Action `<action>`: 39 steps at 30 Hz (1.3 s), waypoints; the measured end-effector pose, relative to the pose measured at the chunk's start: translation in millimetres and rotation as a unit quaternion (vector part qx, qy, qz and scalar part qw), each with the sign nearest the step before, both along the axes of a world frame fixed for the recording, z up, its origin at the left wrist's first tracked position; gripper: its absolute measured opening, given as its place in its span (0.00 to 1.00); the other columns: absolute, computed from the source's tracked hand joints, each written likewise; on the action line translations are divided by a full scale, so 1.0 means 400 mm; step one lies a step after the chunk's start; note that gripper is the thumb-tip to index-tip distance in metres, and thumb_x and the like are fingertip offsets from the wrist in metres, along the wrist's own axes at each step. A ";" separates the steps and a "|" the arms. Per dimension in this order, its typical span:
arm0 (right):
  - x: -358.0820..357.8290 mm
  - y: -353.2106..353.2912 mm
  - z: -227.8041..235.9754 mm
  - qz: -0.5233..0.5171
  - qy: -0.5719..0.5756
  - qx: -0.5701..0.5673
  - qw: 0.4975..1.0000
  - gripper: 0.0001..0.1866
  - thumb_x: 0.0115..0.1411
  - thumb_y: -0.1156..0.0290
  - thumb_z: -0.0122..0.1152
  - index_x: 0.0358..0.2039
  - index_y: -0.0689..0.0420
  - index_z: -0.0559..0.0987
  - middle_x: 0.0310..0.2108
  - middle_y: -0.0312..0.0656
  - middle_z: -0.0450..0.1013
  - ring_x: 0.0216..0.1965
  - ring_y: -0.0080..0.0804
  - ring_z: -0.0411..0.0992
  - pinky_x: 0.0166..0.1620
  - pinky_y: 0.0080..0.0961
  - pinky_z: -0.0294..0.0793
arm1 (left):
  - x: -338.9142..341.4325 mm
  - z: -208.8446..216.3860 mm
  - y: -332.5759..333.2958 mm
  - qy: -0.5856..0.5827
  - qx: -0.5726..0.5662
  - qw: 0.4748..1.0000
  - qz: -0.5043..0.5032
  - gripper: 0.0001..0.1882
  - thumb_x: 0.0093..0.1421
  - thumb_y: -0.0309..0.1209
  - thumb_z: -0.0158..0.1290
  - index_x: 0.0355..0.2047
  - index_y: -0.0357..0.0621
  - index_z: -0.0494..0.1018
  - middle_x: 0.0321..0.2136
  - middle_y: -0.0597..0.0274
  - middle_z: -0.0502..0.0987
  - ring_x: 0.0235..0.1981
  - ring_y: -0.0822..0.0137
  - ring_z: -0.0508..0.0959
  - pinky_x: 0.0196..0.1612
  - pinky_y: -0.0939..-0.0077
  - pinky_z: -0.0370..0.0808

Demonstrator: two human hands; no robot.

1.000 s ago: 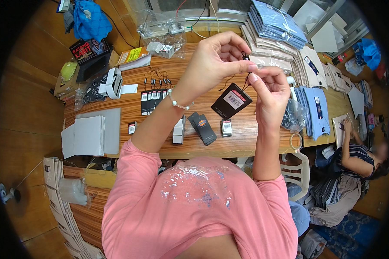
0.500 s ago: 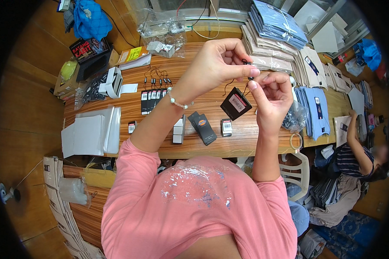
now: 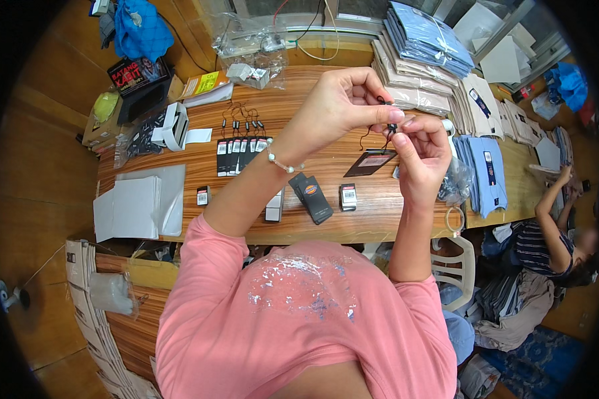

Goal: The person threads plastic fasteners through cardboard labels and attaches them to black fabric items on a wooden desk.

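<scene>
Worktop point(image 3: 366, 226), striped wood: near edge running just before my pink shirt point(image 3: 299, 312), far edge below the window; left side bounded by the white paper stack point(image 3: 128, 209) and the white dispenser point(image 3: 174, 128), right side by the folded blue garments point(image 3: 489, 176); bare striped wood showing between the row of tags point(image 3: 236, 156) and my hands, and along the near edge. Left hand point(image 3: 346, 106), mine: thumb and fingertips pressed together on the black cord point(image 3: 392, 127). Right hand point(image 3: 424, 156), mine: thumb and fingertip clamped on the same cord just beside, the other fingers curled. Black tag point(image 3: 371, 163), one: hanging tilted from the cord below my hands, over the far right part of the worktop. Labels: on the hanging tag, a pale panel, steeply foreshortened; on each tag in the row, a white label topped with red, black cords laid out toward the far side; on the small stack point(image 3: 348, 197) near my right forearm, a white barcode label; on the dark cards point(image 3: 315, 199) left of that stack, an orange and blue emblem.
</scene>
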State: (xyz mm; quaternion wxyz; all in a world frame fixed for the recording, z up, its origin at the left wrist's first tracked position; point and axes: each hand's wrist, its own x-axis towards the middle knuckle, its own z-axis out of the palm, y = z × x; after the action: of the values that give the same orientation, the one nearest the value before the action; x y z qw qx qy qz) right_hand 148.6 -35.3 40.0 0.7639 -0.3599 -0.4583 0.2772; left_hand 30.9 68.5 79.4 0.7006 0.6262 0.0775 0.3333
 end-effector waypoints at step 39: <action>0.002 -0.012 0.040 -0.144 -0.276 0.113 0.943 0.09 0.42 0.87 0.60 0.28 0.67 0.77 0.23 0.44 0.73 0.24 0.30 0.70 0.29 0.21 0.67 | -0.013 -0.015 -0.055 -0.059 -0.194 0.976 -0.081 0.07 0.52 0.25 0.55 0.27 0.43 0.67 0.24 0.66 0.73 0.21 0.80 0.72 0.24 0.89 0.71</action>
State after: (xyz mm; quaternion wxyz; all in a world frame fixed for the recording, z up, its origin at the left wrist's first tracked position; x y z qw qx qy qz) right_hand 149.4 -40.1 55.9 0.6747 -0.3954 -0.6233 0.0003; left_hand 25.7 46.7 73.2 0.8366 0.4619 0.0481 0.2907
